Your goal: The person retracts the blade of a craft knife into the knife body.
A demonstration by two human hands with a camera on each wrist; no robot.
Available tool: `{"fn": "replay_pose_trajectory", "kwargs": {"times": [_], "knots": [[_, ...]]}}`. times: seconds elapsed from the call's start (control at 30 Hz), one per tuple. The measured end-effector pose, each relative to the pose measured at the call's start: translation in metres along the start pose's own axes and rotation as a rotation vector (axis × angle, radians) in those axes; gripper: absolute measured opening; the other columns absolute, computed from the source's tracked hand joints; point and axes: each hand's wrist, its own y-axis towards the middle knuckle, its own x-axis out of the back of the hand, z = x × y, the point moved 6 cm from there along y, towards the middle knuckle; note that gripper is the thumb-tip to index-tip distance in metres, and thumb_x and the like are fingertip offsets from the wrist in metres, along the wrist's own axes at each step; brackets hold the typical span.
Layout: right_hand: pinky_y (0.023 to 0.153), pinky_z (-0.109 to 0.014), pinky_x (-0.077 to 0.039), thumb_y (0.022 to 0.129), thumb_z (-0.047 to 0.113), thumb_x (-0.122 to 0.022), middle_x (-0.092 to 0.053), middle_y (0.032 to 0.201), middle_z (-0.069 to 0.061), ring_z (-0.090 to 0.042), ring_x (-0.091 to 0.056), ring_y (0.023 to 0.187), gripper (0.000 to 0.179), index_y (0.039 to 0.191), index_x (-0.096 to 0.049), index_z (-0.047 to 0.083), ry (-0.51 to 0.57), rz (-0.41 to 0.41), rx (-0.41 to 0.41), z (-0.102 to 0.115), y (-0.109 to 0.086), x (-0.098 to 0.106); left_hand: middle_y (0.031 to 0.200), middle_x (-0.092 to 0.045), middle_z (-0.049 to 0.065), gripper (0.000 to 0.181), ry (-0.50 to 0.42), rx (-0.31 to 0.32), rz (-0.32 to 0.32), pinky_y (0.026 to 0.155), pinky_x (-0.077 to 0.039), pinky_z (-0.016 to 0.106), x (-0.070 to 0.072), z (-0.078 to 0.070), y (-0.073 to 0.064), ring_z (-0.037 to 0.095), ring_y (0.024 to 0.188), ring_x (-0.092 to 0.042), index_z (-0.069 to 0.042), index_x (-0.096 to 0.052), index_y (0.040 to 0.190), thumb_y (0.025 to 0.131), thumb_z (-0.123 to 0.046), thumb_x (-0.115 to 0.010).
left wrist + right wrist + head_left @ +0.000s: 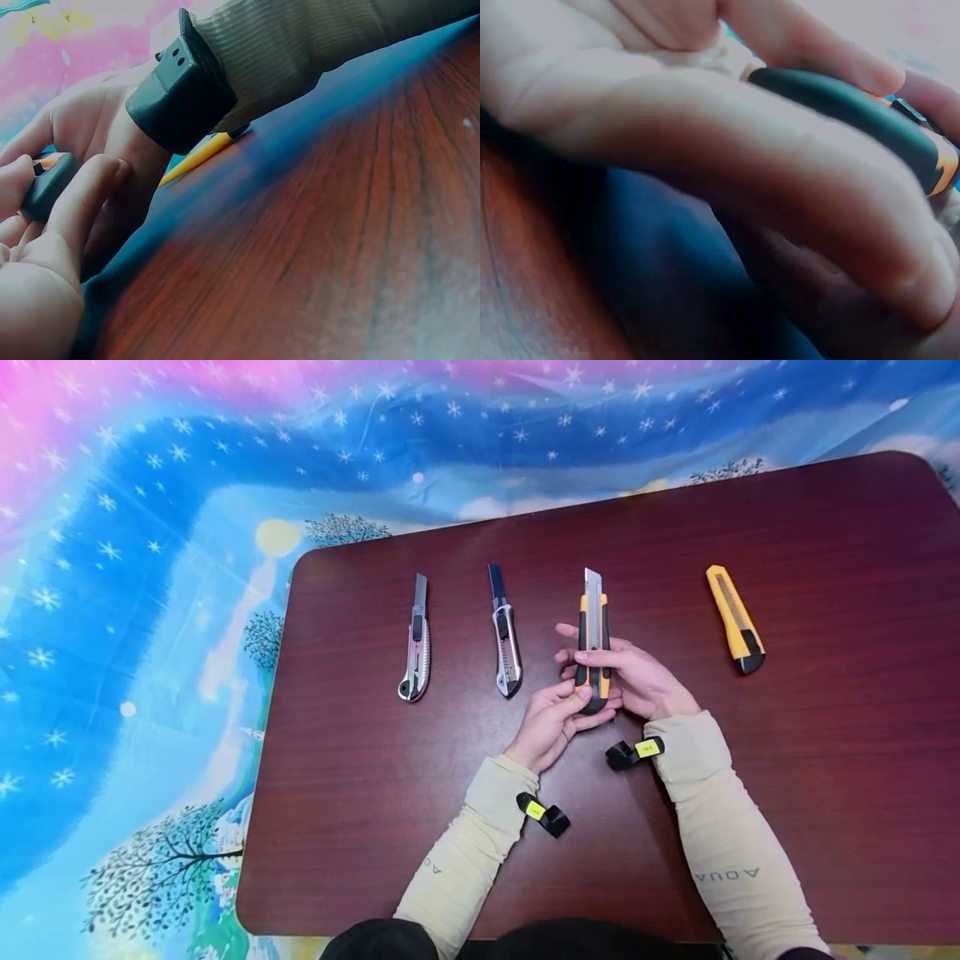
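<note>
An orange-and-black utility knife (594, 627) stands roughly upright in the head view, held by both hands, a wide metal blade out at its far end. My left hand (551, 722) pinches the black butt end, thumb on top and fingers beneath. Across the handle's middle lies the thumb of my right hand (648, 681), its other fingers behind the knife. In the left wrist view the black butt (49, 187) shows between fingers. The right wrist view gives the black handle side (840, 105) close up, partly covered by a finger.
Two silver-and-black utility knives, one farther left (417, 643) and one nearer (505, 639), lie on the dark red-brown table (360, 793). A yellow utility knife (735, 618) with a black end lies to the right. A patterned blue-and-pink cloth (225, 452) surrounds the table's far and left edges.
</note>
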Motion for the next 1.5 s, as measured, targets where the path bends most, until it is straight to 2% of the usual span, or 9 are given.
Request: {"fn": "replay_pose_trajectory", "kwargs": {"times": [0.3, 0.5, 0.6, 0.7, 0.9, 1.03, 1.17, 1.33, 1.5], "knots": [[0.087, -0.026, -0.055, 0.097, -0.004, -0.047, -0.062, 0.116, -0.004, -0.019, -0.065, 0.096, 0.059, 0.149, -0.037, 0.021, 0.034, 0.024, 0.024, -0.001, -0.002, -0.001, 0.11, -0.068, 0.021, 0.038, -0.008, 0.001, -0.019, 0.102, -0.049, 0.049, 0.002, 0.0, 0.001, 0.04, 0.119, -0.057, 0.018, -0.044, 0.133, 0.101, -0.002, -0.042], [0.083, -0.025, -0.056, 0.097, 0.001, -0.051, -0.064, 0.113, -0.003, -0.018, -0.065, 0.093, 0.057, 0.149, -0.037, 0.019, -0.026, 0.012, 0.036, -0.001, -0.002, -0.001, 0.126, -0.05, 0.044, 0.039, -0.017, -0.002, -0.007, 0.102, -0.049, 0.049, 0.001, 0.001, 0.0, 0.024, 0.106, -0.066, 0.018, -0.042, 0.134, 0.102, -0.004, -0.041], [0.085, -0.025, -0.055, 0.097, 0.002, -0.051, -0.066, 0.112, -0.003, -0.018, -0.064, 0.095, 0.055, 0.148, -0.039, 0.016, -0.047, 0.01, 0.046, 0.001, -0.002, 0.0, 0.13, -0.044, 0.046, 0.04, 0.005, -0.007, 0.017, 0.102, -0.05, 0.046, -0.002, 0.0, 0.0, 0.022, 0.107, -0.066, 0.016, -0.041, 0.136, 0.103, -0.005, -0.041], [0.086, -0.026, -0.055, 0.097, 0.003, -0.052, -0.066, 0.113, -0.003, -0.018, -0.064, 0.097, 0.052, 0.147, -0.041, 0.015, -0.051, -0.001, 0.047, 0.003, -0.002, 0.002, 0.134, -0.042, 0.045, 0.04, 0.033, -0.004, 0.054, 0.103, -0.049, 0.044, -0.005, -0.002, -0.002, 0.03, 0.117, -0.06, 0.015, -0.039, 0.138, 0.102, -0.002, -0.041], [0.087, -0.026, -0.056, 0.098, 0.007, -0.053, -0.067, 0.114, -0.003, -0.017, -0.064, 0.098, 0.05, 0.146, -0.042, 0.013, -0.043, -0.022, 0.047, 0.006, -0.003, 0.003, 0.138, -0.036, 0.045, 0.045, 0.039, -0.005, 0.135, 0.106, -0.047, 0.04, -0.01, -0.004, -0.006, 0.051, 0.133, -0.035, 0.015, -0.031, 0.142, 0.099, 0.007, -0.041], [0.088, -0.027, -0.056, 0.099, 0.011, -0.053, -0.067, 0.114, -0.003, -0.018, -0.065, 0.099, 0.048, 0.146, -0.042, 0.012, -0.043, -0.01, 0.05, 0.007, -0.004, 0.003, 0.138, -0.036, 0.045, 0.044, 0.04, -0.012, 0.148, 0.105, -0.047, 0.039, -0.011, -0.006, -0.007, 0.052, 0.133, -0.033, 0.015, -0.032, 0.142, 0.099, 0.007, -0.04], [0.088, -0.026, -0.056, 0.101, 0.017, -0.049, -0.07, 0.113, -0.004, -0.018, -0.067, 0.1, 0.039, 0.14, -0.05, 0.009, -0.036, 0.022, 0.008, 0.003, -0.004, 0.003, 0.138, -0.037, 0.044, 0.044, 0.052, -0.026, 0.141, 0.106, -0.047, 0.04, -0.01, -0.006, -0.005, 0.049, 0.133, -0.036, 0.014, -0.033, 0.142, 0.1, 0.006, -0.039], [0.086, -0.025, -0.057, 0.103, 0.019, -0.047, -0.073, 0.11, -0.005, -0.017, -0.069, 0.098, 0.031, 0.126, -0.063, 0.009, -0.024, 0.048, -0.021, 0.0, -0.005, 0.003, 0.138, -0.036, 0.045, 0.042, 0.039, -0.021, 0.124, 0.105, -0.048, 0.041, -0.009, -0.006, -0.004, 0.03, 0.125, -0.055, 0.014, -0.033, 0.142, 0.102, 0.001, -0.037], [0.088, -0.027, -0.058, 0.103, 0.016, -0.046, -0.072, 0.112, -0.005, -0.018, -0.069, 0.099, 0.03, 0.126, -0.062, 0.008, 0.009, 0.078, -0.003, -0.001, -0.004, 0.001, 0.136, -0.034, 0.048, 0.045, 0.001, -0.021, 0.1, 0.104, -0.049, 0.043, -0.008, -0.006, -0.002, 0.018, 0.112, -0.064, 0.016, -0.034, 0.14, 0.106, -0.013, -0.033]]}}
